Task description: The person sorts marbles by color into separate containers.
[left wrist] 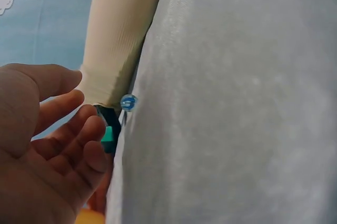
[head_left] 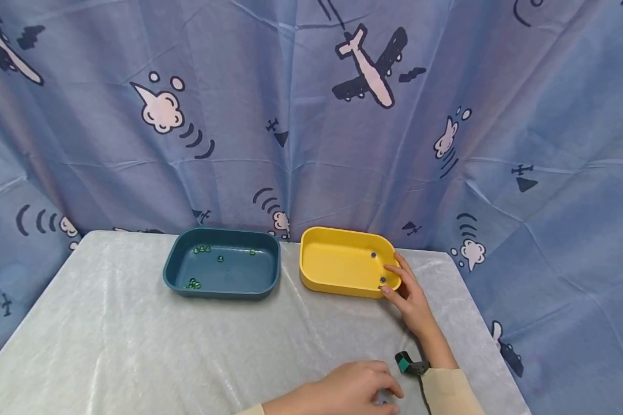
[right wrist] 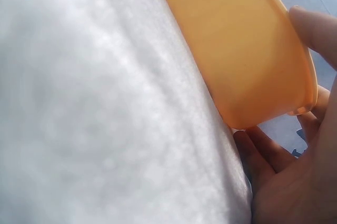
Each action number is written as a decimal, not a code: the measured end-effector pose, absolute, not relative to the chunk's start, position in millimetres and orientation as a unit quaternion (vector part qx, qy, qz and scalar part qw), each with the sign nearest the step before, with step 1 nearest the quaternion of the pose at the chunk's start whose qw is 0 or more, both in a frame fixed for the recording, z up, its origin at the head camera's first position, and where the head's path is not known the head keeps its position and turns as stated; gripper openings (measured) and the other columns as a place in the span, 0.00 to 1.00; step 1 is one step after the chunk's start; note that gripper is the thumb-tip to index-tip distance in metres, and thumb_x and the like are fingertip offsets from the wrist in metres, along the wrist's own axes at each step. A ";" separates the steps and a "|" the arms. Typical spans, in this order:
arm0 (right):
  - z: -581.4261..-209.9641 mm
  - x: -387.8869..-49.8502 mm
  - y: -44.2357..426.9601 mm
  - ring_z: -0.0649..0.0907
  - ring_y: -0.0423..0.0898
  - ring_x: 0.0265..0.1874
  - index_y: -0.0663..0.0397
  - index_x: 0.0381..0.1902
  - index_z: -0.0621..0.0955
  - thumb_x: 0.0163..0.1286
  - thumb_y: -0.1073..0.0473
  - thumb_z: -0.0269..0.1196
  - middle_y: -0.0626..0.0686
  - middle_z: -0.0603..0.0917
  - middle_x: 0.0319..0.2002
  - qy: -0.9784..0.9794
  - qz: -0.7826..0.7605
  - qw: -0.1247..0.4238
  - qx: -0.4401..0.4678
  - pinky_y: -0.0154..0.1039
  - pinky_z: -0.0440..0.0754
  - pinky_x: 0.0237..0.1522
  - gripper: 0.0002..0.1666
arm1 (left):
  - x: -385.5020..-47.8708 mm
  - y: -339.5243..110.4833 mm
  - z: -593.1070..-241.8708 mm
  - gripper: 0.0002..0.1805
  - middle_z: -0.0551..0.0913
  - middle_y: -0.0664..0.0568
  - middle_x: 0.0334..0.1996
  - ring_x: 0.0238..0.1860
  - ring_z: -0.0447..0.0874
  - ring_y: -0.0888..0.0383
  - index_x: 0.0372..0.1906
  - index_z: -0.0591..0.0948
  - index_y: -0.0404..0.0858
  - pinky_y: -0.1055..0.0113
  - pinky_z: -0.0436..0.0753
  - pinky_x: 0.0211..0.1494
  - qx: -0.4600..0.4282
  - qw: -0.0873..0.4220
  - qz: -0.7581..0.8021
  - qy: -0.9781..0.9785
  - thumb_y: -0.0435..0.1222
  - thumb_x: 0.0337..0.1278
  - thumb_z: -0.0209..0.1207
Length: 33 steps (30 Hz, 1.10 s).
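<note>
My left hand point(head_left: 350, 389) is low over the near part of the table, its fingers loosely bent. Close by its fingertips lies a blue glass marble point(left wrist: 128, 102), apart from them in the left wrist view and mostly hidden in the head view. My right hand point(head_left: 412, 300) grips the right end of a yellow tray point(head_left: 342, 286). Its thumb is at the near rim, one finger reaches inside, and others lie along the outer wall. Inside that tray, near the hand, are a blue marble point(head_left: 374, 255) and another blue marble point(head_left: 382, 280).
Left of the yellow tray stands a dark teal tray point(head_left: 223, 293) with several green marbles point(head_left: 193, 283) in it. Both trays sit near the back of a table with a pale cloth point(head_left: 135, 346). A blue patterned curtain point(head_left: 239, 115) hangs behind.
</note>
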State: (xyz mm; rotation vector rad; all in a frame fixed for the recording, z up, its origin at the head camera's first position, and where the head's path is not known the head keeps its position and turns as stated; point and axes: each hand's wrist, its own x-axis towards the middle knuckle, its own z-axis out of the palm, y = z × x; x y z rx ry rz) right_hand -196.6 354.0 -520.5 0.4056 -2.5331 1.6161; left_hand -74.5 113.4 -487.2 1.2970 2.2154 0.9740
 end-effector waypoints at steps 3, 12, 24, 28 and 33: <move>-520.0 -196.6 353.7 0.53 0.61 0.87 0.63 0.75 0.75 0.80 0.62 0.67 0.49 0.50 0.90 -0.834 0.532 0.057 0.136 0.20 0.66 0.70 0.30 | -74.9 112.9 -490.3 0.12 0.82 0.69 0.40 0.32 0.73 0.78 0.59 0.91 0.48 0.84 0.74 0.38 0.465 0.193 0.349 0.790 0.44 0.81 0.65; -515.9 -197.3 351.4 0.54 0.61 0.86 0.63 0.75 0.75 0.79 0.65 0.66 0.50 0.51 0.90 -0.835 0.530 0.060 0.136 0.20 0.66 0.70 0.30 | -77.5 109.6 -499.2 0.12 0.83 0.69 0.43 0.35 0.73 0.80 0.58 0.91 0.48 0.85 0.74 0.39 0.473 0.188 0.354 0.785 0.41 0.77 0.69; -519.1 -196.5 351.9 0.53 0.60 0.87 0.63 0.75 0.76 0.80 0.62 0.67 0.49 0.51 0.90 -0.831 0.536 0.056 0.139 0.20 0.65 0.71 0.30 | -79.2 111.5 -507.8 0.11 0.81 0.69 0.42 0.40 0.75 0.79 0.57 0.91 0.50 0.82 0.76 0.41 0.470 0.216 0.320 0.794 0.40 0.74 0.71; -519.2 -195.6 352.2 0.53 0.60 0.87 0.64 0.75 0.76 0.80 0.62 0.67 0.49 0.51 0.90 -0.831 0.535 0.056 0.138 0.21 0.65 0.71 0.30 | -77.7 111.9 -508.2 0.10 0.82 0.69 0.43 0.40 0.76 0.79 0.55 0.92 0.49 0.82 0.76 0.41 0.473 0.216 0.320 0.792 0.39 0.74 0.71; -518.7 -194.9 352.2 0.53 0.61 0.87 0.64 0.75 0.76 0.80 0.62 0.67 0.50 0.50 0.90 -0.831 0.536 0.056 0.137 0.21 0.65 0.72 0.30 | -75.8 112.2 -509.0 0.09 0.82 0.69 0.42 0.38 0.76 0.80 0.54 0.92 0.49 0.82 0.75 0.38 0.478 0.214 0.321 0.789 0.39 0.75 0.70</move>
